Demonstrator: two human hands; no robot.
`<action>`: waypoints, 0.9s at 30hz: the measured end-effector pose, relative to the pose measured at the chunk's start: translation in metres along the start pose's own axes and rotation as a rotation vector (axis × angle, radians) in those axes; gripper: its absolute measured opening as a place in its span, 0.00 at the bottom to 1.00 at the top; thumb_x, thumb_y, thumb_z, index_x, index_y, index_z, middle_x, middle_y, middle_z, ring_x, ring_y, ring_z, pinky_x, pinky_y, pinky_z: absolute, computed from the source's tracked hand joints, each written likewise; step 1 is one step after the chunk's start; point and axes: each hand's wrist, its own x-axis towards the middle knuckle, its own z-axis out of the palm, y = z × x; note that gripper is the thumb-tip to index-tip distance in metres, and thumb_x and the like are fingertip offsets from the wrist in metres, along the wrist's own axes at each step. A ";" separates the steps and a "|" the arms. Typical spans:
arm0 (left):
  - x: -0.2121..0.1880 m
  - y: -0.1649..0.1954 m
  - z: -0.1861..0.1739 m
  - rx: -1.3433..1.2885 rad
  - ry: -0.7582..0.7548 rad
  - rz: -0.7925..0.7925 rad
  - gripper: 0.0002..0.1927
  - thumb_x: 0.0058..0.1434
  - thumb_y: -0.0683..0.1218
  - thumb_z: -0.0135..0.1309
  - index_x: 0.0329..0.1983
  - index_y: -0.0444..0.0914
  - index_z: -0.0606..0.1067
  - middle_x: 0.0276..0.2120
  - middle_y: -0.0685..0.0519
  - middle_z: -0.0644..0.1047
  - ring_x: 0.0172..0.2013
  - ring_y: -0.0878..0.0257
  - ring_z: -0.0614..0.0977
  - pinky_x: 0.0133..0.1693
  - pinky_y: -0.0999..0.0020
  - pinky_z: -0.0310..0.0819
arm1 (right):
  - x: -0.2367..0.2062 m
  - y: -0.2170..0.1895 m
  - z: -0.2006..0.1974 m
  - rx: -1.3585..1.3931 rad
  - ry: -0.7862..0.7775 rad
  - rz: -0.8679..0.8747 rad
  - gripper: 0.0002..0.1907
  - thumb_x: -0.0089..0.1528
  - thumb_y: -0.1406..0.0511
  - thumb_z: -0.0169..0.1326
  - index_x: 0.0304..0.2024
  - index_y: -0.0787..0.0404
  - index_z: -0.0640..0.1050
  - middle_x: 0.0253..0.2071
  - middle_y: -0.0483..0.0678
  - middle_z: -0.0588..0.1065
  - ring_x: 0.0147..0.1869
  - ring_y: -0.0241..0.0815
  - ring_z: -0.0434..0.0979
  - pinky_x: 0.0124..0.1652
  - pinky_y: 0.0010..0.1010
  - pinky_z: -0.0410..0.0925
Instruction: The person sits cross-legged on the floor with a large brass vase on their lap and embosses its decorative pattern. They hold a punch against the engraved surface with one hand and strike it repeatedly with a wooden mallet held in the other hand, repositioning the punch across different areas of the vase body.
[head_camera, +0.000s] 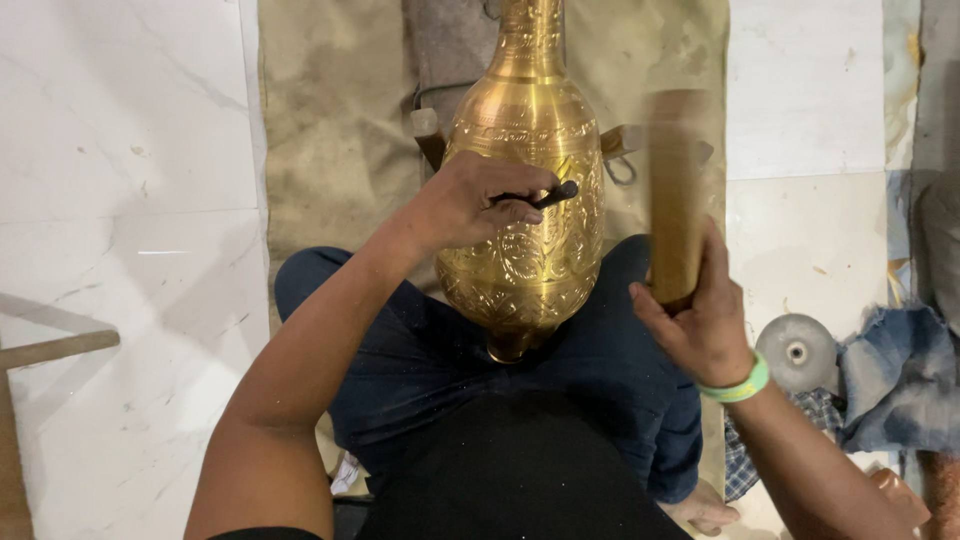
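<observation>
brass vase, engraved with leaf scrolls, lies across the person's lap with its neck pointing to 12 o'clock and its foot toward the body, resting over a tan cloth on the white marble floor. left hand rests on the vase's belly, fingers pinched around a thin dark chisel whose tip points to 3 o'clock. right hand, at 4 o'clock from the vase, is clenched around the lower end of a wooden mallet, blurred and raised upright. grey metal disc lies beside blue fabric at 3 o'clock
</observation>
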 end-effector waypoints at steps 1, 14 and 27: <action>0.000 0.000 0.000 -0.007 -0.004 -0.005 0.18 0.59 0.45 0.67 0.53 0.39 0.80 0.41 0.50 0.84 0.35 0.59 0.87 0.37 0.65 0.80 | 0.000 -0.001 0.001 0.120 0.070 -0.018 0.49 0.64 0.65 0.61 0.79 0.63 0.47 0.40 0.55 0.78 0.40 0.51 0.84 0.38 0.38 0.77; -0.003 0.004 -0.006 -0.016 -0.024 -0.031 0.17 0.59 0.44 0.66 0.51 0.39 0.81 0.42 0.49 0.85 0.37 0.60 0.87 0.38 0.66 0.80 | -0.008 0.005 0.008 -0.072 -0.023 0.094 0.49 0.58 0.63 0.64 0.75 0.64 0.52 0.37 0.58 0.80 0.37 0.56 0.84 0.37 0.42 0.76; -0.011 0.009 0.001 -0.051 0.001 -0.065 0.17 0.61 0.41 0.64 0.54 0.40 0.80 0.49 0.50 0.84 0.42 0.62 0.89 0.44 0.69 0.85 | -0.027 0.006 0.008 -0.122 -0.080 0.159 0.48 0.57 0.62 0.65 0.74 0.62 0.55 0.35 0.60 0.80 0.37 0.60 0.84 0.37 0.45 0.77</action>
